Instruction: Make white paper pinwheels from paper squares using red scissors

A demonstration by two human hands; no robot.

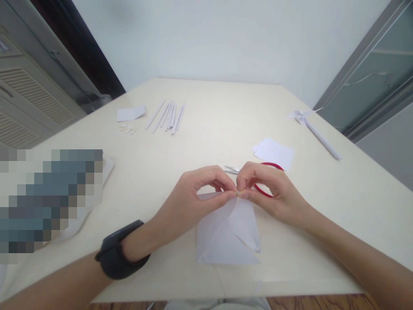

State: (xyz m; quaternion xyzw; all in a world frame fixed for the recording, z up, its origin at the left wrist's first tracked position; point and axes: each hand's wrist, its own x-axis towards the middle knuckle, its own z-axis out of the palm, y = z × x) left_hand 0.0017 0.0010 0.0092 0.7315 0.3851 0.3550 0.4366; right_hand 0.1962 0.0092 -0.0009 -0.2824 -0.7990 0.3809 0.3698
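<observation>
- Cream, smooth counter (pixel 209 125) fills the scene, with a pale wall at the far side, a louvred cabinet far left and a glass door far right.
- White, thin, slightly see-through paper sheet (pixel 226 237) lies near the counter's near edge, folded into flat triangular flaps with sharp creases.
- Left hand (pixel 190 202), a black wristband behind it, and right hand (pixel 274 189) meet at the sheet's far tip; thumb and forefinger of each are pinched together on that tip.
- Rolled paper sticks (pixel 167 116) lie far left in a loose row; a paper pinwheel (pixel 314 129) lies far right.
- Square paper pieces (pixel 274 153) sit just right of the hands.
- Red-handled scissors (pixel 263 189) lie partly hidden under the right hand.
</observation>
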